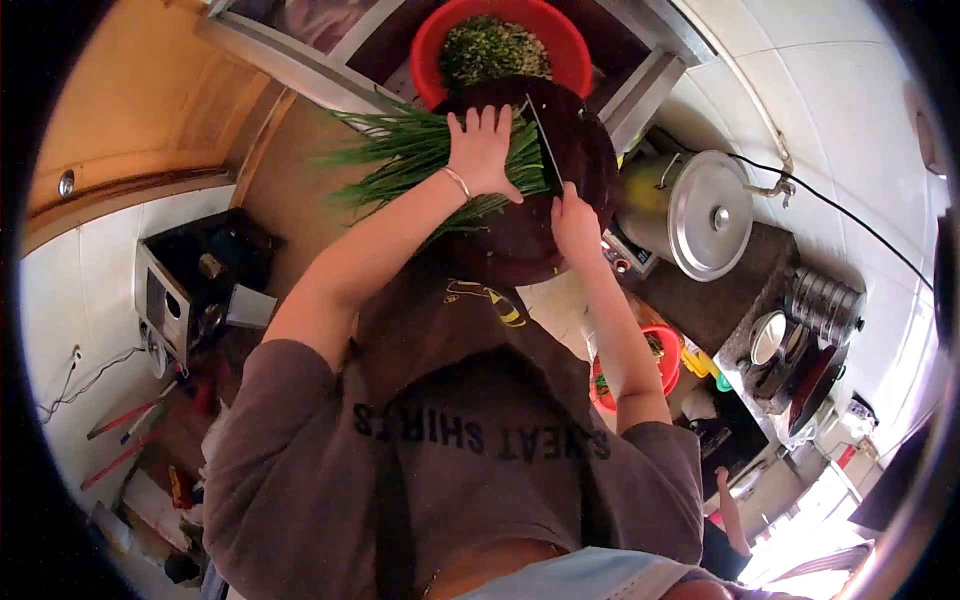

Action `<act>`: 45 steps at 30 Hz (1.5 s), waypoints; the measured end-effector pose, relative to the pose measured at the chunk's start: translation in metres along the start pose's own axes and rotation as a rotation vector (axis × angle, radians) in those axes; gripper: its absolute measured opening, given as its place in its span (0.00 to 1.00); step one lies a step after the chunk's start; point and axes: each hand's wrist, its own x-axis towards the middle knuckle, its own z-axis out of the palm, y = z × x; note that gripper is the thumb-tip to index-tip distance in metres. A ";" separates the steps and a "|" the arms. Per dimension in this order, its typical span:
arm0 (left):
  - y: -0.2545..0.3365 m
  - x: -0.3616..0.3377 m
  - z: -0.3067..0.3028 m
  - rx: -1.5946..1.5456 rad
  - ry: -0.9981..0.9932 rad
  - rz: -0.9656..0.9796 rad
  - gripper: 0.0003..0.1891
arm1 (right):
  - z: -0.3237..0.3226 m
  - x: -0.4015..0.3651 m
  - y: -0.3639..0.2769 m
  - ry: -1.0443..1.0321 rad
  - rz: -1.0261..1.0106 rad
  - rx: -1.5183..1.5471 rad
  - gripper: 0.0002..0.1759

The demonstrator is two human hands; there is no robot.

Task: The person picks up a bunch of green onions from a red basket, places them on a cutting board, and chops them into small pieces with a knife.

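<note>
A large bunch of long green chives [415, 150] lies across a dark round cutting board [590, 150], the leaf ends hanging over its left side. Flat on top of the bunch rests my left hand [482, 152], fingers spread and pressing the stalks down. My right hand [577, 225] is closed around the handle of a knife [545, 145]. The blade stands edge-down at the right end of the bunch, close to my left fingers. Just beyond the board, a red basin [576, 45] contains chopped greens [490, 50] with pale bits; the board partly hides its near rim.
To the right stands a big lidded metal pot [708, 215] under a wall tap [780, 188]. A second red basin [668, 365] is below my right forearm. Stacked steel pots [825, 305] sit farther right. Another person's arm [733, 510] shows at the lower right.
</note>
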 end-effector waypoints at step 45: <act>0.007 -0.026 0.021 0.097 0.048 -0.052 0.65 | -0.038 -0.051 -0.039 -0.050 0.135 -0.047 0.08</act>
